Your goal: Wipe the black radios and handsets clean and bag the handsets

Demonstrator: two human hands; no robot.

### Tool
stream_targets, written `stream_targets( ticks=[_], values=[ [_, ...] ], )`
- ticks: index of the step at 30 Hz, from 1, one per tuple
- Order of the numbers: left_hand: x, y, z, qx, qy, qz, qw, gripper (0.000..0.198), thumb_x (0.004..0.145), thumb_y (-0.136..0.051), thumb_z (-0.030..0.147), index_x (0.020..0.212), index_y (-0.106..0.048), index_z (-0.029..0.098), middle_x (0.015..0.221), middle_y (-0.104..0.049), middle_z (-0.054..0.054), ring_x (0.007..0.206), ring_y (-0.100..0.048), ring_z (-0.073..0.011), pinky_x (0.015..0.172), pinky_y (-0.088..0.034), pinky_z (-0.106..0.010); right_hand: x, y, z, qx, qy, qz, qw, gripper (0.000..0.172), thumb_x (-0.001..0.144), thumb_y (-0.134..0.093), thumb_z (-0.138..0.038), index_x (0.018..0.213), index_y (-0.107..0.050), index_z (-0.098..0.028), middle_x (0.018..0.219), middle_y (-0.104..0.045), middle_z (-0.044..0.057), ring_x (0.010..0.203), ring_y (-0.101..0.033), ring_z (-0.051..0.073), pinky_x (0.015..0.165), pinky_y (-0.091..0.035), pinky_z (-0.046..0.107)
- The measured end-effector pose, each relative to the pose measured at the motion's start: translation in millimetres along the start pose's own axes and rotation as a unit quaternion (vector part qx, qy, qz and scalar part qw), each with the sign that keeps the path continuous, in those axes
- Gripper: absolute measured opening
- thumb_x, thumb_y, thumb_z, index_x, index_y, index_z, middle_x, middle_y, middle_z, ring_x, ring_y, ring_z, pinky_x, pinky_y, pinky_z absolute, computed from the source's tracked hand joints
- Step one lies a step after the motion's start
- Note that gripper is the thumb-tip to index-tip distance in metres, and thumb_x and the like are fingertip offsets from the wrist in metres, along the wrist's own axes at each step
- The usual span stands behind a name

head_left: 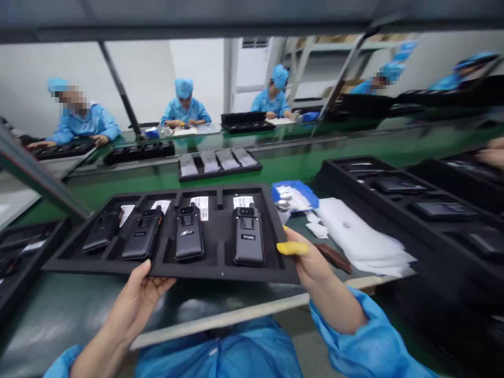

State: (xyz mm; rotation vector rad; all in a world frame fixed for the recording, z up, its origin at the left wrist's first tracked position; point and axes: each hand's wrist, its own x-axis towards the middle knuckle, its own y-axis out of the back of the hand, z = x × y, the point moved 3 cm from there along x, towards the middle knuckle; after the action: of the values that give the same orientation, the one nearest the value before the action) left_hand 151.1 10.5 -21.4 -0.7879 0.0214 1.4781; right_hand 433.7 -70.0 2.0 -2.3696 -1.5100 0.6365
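Note:
A black foam tray (212, 270) is held up by both my hands, tilted a little, above the green bench. Four slots hold several black two-way radios, among them one at the right end (249, 244) and one beside it (189, 239). White label slips (243, 201) lie behind the radios in their slots. My left hand (144, 289) grips the tray's front edge, its thumb on top and fingers underneath. My right hand (309, 257), with yellow covers on its fingers, clasps the right end. The fingers beneath the tray are partly hidden.
White foam pouches (354, 236) and a blue bin (297, 194) lie right of the tray. Large black trays (370, 184) stand further right; another tray (31, 262) is at left. A tray with wrapped items (220, 170) sits beyond. Co-workers (185, 107) sit across the line.

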Motion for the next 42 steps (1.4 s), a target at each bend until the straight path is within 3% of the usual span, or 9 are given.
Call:
stream_targets(
  ticks=[9, 14, 18, 24, 26, 29, 35, 38, 42],
  values=[
    [-1.2, 71.2, -44.0, -0.016, 0.040, 0.091, 0.995, 0.013, 0.082, -0.055, 0.021, 0.085, -0.065, 0.015, 0.081, -0.074, -0.006, 0.076, -0.069, -0.0174, 0.071, -0.058, -0.031, 57.1, -35.9, 81.9, -0.108, -0.180, 0.008, 0.978, 0.046, 0.041, -0.052, -0.011, 0.085, -0.061, -0.020, 0.061, -0.067, 0.000, 0.059, -0.064, 0.020, 0.041, -0.045, 0.024],
    [-4.4, 85.5, -37.0, 0.120, 0.211, 0.063, 0.968, 0.030, 0.087, -0.054, 0.037, 0.077, -0.066, 0.012, 0.076, -0.073, -0.013, 0.063, -0.069, -0.0184, 0.051, -0.053, -0.025, 56.8, -23.1, 96.5, -0.181, -0.117, 0.085, 0.973, 0.046, 0.060, -0.064, -0.026, 0.105, -0.056, -0.029, 0.089, -0.070, 0.002, 0.079, -0.068, 0.022, 0.062, -0.056, 0.034],
    [-12.0, 87.6, -22.9, 0.265, 0.215, -0.049, 0.939, 0.038, 0.076, -0.065, 0.050, 0.065, -0.066, 0.013, 0.067, -0.071, -0.011, 0.057, -0.066, -0.0172, 0.048, -0.051, -0.023, 59.5, -2.2, 104.5, -0.310, -0.026, 0.065, 0.948, 0.053, 0.065, -0.062, -0.035, 0.117, -0.052, -0.030, 0.118, -0.064, 0.006, 0.111, -0.060, 0.027, 0.087, -0.053, 0.046],
    [-7.5, 67.2, 1.2, 0.359, -0.034, -0.064, 0.930, 0.022, 0.072, -0.070, 0.039, 0.080, -0.069, 0.020, 0.065, -0.068, -0.004, 0.042, -0.055, -0.0125, 0.041, -0.043, -0.023, 47.8, 2.0, 92.1, -0.625, 0.205, 0.069, 0.750, 0.054, 0.076, -0.054, -0.043, 0.125, -0.053, -0.021, 0.131, -0.051, 0.015, 0.127, -0.045, 0.034, 0.104, -0.038, 0.054],
    [1.4, 57.0, 5.2, 0.440, -0.158, -0.037, 0.883, 0.016, 0.074, -0.066, 0.036, 0.081, -0.069, 0.022, 0.062, -0.065, -0.002, 0.046, -0.054, -0.0131, 0.049, -0.046, -0.025, 38.7, -5.9, 84.7, -0.673, 0.278, 0.057, 0.683, 0.048, 0.082, -0.048, -0.042, 0.125, -0.054, -0.021, 0.130, -0.051, 0.016, 0.125, -0.046, 0.034, 0.103, -0.037, 0.055],
    [15.8, 42.6, 6.4, 0.582, -0.331, 0.017, 0.743, 0.021, 0.081, -0.057, 0.039, 0.081, -0.069, 0.021, 0.074, -0.063, -0.006, 0.067, -0.059, -0.0190, 0.070, -0.049, -0.033, 25.0, -16.3, 84.3, -0.716, 0.325, 0.032, 0.617, 0.039, 0.086, -0.045, -0.041, 0.115, -0.062, -0.020, 0.124, -0.055, 0.017, 0.122, -0.047, 0.035, 0.099, -0.039, 0.056],
    [44.1, 22.5, -7.8, 0.814, -0.308, 0.040, 0.490, 0.052, 0.080, -0.050, 0.062, 0.071, -0.066, 0.014, 0.081, -0.057, -0.014, 0.079, -0.057, -0.0310, 0.068, -0.045, -0.043, 7.1, -25.8, 112.6, -0.787, 0.303, 0.035, 0.537, 0.040, 0.087, -0.045, -0.047, 0.095, -0.068, -0.015, 0.127, -0.054, 0.022, 0.124, -0.041, 0.043, 0.092, -0.037, 0.064],
    [49.8, 14.5, -13.6, 0.840, -0.302, 0.032, 0.450, 0.056, 0.078, -0.049, 0.067, 0.074, -0.065, 0.014, 0.081, -0.058, -0.014, 0.080, -0.057, -0.0309, 0.067, -0.043, -0.041, 1.8, -32.2, 120.1, -0.766, 0.316, 0.041, 0.558, 0.042, 0.088, -0.045, -0.047, 0.100, -0.065, -0.012, 0.130, -0.051, 0.024, 0.127, -0.038, 0.042, 0.094, -0.036, 0.063],
    [52.8, 9.5, -20.6, 0.799, -0.324, 0.004, 0.507, 0.052, 0.074, -0.055, 0.065, 0.086, -0.062, 0.014, 0.083, -0.059, -0.011, 0.084, -0.059, -0.0299, 0.070, -0.045, -0.039, -4.6, -46.8, 122.0, -0.697, 0.366, 0.042, 0.615, 0.046, 0.087, -0.050, -0.043, 0.121, -0.053, -0.011, 0.136, -0.044, 0.024, 0.133, -0.032, 0.038, 0.099, -0.035, 0.058]
  ],
)
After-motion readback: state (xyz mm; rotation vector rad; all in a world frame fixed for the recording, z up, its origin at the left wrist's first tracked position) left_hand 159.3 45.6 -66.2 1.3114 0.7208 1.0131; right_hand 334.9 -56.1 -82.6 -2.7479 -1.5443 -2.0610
